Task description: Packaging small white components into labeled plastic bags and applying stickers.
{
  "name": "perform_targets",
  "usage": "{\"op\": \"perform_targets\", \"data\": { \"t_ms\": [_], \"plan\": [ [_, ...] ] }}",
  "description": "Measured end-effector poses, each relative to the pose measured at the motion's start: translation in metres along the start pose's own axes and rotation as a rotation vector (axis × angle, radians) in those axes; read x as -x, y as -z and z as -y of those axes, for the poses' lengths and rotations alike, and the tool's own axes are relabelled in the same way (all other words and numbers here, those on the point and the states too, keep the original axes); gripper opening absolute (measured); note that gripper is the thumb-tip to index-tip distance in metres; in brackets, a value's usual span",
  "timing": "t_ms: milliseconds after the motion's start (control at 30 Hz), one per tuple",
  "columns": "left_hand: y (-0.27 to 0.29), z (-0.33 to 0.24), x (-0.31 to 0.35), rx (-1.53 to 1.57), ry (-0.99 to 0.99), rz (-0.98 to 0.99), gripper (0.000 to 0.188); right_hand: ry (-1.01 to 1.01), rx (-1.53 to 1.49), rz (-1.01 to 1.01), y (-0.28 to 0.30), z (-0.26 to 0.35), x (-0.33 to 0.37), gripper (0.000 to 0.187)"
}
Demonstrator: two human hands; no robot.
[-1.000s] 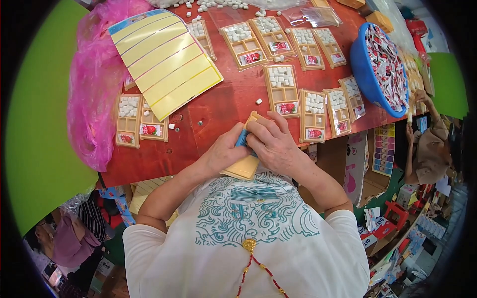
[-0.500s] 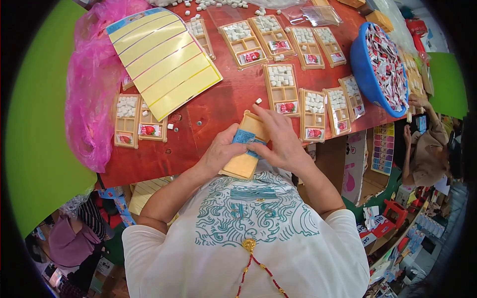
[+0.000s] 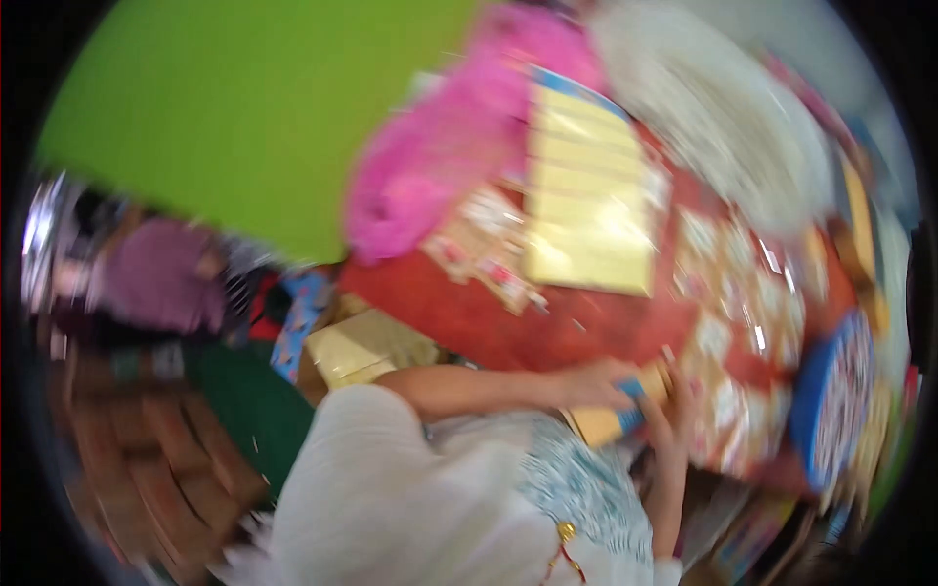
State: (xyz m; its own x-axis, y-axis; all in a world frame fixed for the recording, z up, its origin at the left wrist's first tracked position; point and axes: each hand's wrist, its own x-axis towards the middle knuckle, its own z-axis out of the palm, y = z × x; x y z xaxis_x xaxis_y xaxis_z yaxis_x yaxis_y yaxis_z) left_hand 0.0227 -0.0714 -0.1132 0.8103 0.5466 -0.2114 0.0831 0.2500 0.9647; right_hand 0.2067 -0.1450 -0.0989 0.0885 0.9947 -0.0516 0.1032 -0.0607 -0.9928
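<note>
The whole picture is smeared by motion. Close to my body, over the near edge of the red table (image 3: 567, 327), both hands hold a tan plastic tray (image 3: 594, 427) with a blue label (image 3: 631, 400) across its middle. My left hand (image 3: 598, 383) is closed on the tray's left side. My right hand (image 3: 674, 408) grips the opposite side, its fingers partly blurred. Other compartment trays (image 3: 718, 342) with white pieces lie to the right of my hands. A few more trays (image 3: 481, 244) lie farther left, beside a yellow striped sheet (image 3: 589, 200).
A pink plastic bag (image 3: 420, 186) drapes over the table's far left part. A blue basin (image 3: 809, 410) of small packets stands at the right. White plastic (image 3: 713, 107) lies at the far side. Brown cartons (image 3: 161, 469) are stacked lower left, near a person in purple (image 3: 166, 278).
The view has swung to the left, so the table and my hands now appear farther right and blurred. Both hands still hold the tan tray with the blue label.
</note>
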Motion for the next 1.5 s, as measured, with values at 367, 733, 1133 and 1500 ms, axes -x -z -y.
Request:
{"op": "perform_targets", "data": {
  "t_ms": [367,733,1133,1500],
  "plan": [
    [0.008,0.019,0.001,-0.072,-0.159,-0.288,0.033,0.203,0.298,0.017,-0.029,0.033,-0.021,0.037],
    [0.011,0.000,0.001,-0.068,-0.379,-0.591,0.040,-0.149,-0.355,-0.004,-0.040,0.015,-0.021,0.050],
    [0.001,-0.033,0.001,0.481,-0.106,-0.367,0.032,-0.204,-0.524,0.008,-0.034,0.028,-0.007,0.040],
    [-0.042,-0.046,-0.011,0.572,-0.030,-0.108,0.048,0.536,0.680,-0.636,0.020,0.025,0.060,0.038]
  ]
}}
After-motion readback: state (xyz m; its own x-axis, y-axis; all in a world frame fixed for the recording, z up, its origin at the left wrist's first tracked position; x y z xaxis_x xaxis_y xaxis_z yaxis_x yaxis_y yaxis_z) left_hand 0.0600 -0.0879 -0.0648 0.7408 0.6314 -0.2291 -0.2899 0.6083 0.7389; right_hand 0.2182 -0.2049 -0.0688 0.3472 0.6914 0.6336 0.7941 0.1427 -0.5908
